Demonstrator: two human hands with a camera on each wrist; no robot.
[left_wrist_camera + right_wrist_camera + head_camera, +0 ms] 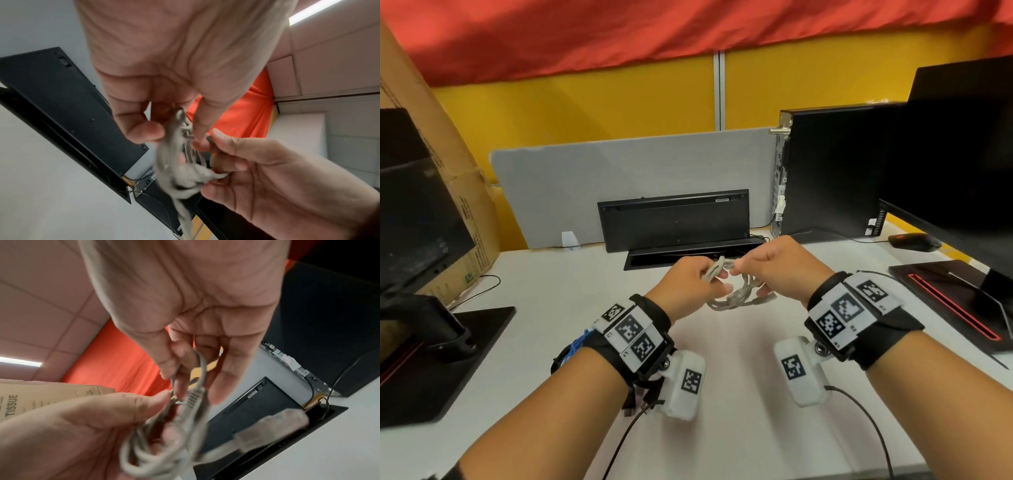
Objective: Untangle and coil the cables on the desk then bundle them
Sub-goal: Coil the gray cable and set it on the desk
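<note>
A grey network cable (pixel 736 296), loosely coiled with its plug ends dangling, hangs just above the white desk (pixel 722 359) between my two hands. My left hand (pixel 709 274) pinches several loops of it at the top; the left wrist view shows thumb and fingers closed on the strands (pixel 176 146). My right hand (pixel 739 265) pinches a strand beside the left fingers. In the right wrist view its fingers hold a loop (pixel 202 368) above a ribbed connector boot (pixel 193 399). The coil is motion-blurred in both wrist views. A blue and black cable bundle (pixel 575 346) lies by my left wrist.
A black keyboard (pixel 674 219) leans upright against the grey divider (pixel 619 171), behind a black cable slot (pixel 688 255). A PC tower (pixel 832 171), monitor (pixel 962 154) and mouse (pixel 911 241) stand at right. At left stand another monitor (pixel 414 205) and a cardboard box (pixel 448 154).
</note>
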